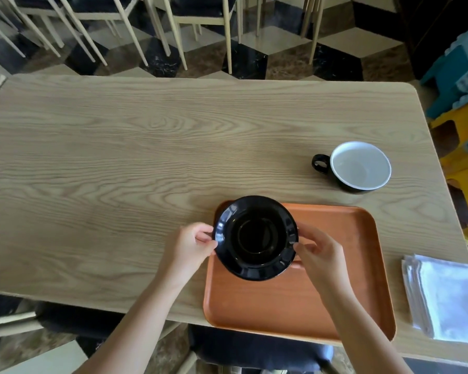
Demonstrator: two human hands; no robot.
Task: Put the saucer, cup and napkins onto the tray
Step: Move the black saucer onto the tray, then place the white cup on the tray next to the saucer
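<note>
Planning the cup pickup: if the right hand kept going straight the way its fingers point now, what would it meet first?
The right hand points up-left into the saucer it grips, so it meets that first; the cup sits off that line.

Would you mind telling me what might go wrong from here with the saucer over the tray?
The saucer is pinched only at its rim by the left hand and right hand, so it may slip. It sits over the far-left corner of the tray and could land on the raised edge.
</note>
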